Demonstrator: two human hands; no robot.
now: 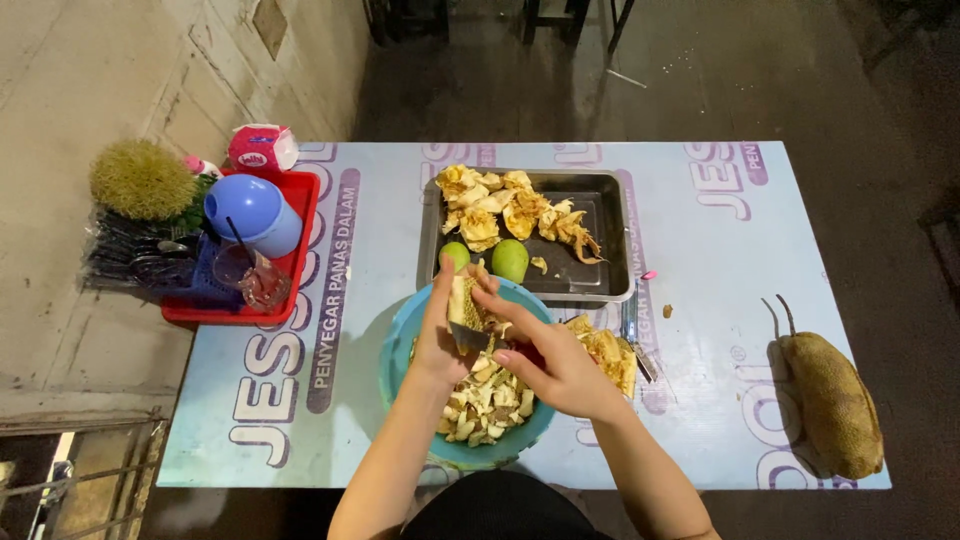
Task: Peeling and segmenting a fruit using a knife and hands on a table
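Note:
My left hand (437,335) holds a pale strip of fruit rind (461,300) upright over a blue bowl (400,335). My right hand (555,365) grips a knife (470,338) whose dark blade lies against the strip's lower end. The bowl holds several pale cut fruit pieces (485,405). Just behind the bowl stands a metal tray (610,215) with yellow jackfruit pods (505,208) and two green fruits (510,260).
A whole brown jackfruit (832,400) lies at the table's right edge. A red tray (300,210) at the left holds a blue jug (255,212) and a glass. A spiky green fruit (142,178) sits past it. More yellow scraps (608,352) lie right of the bowl.

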